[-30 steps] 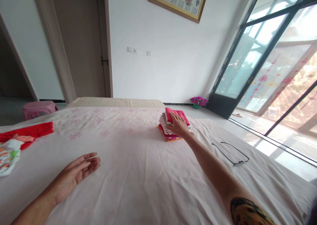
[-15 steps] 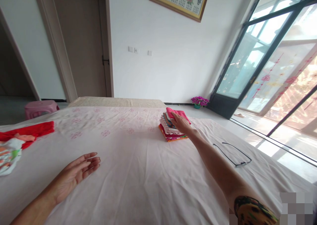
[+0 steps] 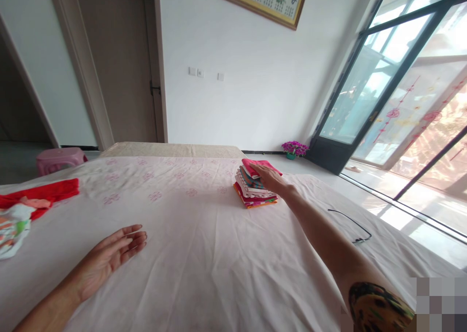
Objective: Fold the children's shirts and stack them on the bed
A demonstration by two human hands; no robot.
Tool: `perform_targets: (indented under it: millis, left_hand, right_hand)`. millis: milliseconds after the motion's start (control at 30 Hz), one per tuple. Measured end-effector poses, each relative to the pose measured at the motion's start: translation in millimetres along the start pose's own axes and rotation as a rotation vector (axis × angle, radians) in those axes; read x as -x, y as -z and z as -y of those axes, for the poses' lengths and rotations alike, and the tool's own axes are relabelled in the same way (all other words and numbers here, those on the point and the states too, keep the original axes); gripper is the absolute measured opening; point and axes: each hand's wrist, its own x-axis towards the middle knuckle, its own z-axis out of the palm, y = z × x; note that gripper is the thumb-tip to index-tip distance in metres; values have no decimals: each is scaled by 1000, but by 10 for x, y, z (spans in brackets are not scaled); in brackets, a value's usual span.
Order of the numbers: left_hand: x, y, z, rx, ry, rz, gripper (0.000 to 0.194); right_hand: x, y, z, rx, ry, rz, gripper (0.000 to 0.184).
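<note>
Presently, right hand (image 3: 269, 177) open, fingers extended across the top of the folded cloth stack (image 3: 251, 188), which sits on the bedsheet (image 3: 182, 254). Left hand (image 3: 115, 249) open, fingers loosely bent. Container: green pot (image 3: 291, 156) holding purple flowers (image 3: 295, 148), near wall.

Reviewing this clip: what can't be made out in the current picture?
Head view:
Folded stack: right side behind the right hand, whose grip is unclear.
Eyeglasses: partly behind the right forearm.
Red cloth: cut off by the left edge.
Wall picture: top edge crops it; fine lettering too small.
</note>
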Motion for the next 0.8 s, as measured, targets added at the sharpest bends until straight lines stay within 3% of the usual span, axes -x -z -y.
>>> perform_targets:
  millis: [133, 333, 500, 600, 700, 800]
  left_hand:
    - [2, -7, -9, 15, 9, -9, 44]
    - [41, -67, -41, 36, 22, -25, 43]
    - [52, -70, -35, 32, 8, -13, 45]
    - [16, -29, -10, -10, -3, -11, 48]
    - [-14, 1, 7, -29, 0, -2, 48]
    - [-15, -1, 6, -29, -8, -7, 47]
  right_hand:
    - [113, -49, -71, -95, 97, -60, 75]
    - [164, -231, 22, -147, 4, -129, 80]
    - [42, -17, -2, -314, -106, 22, 70]
    - [-109, 153, -109, -471, -185, -7, 56]
    - [-292, 212, -181, -382, -292, -68, 55]
    - [-410, 122, -173, -144, -339, -11, 57]
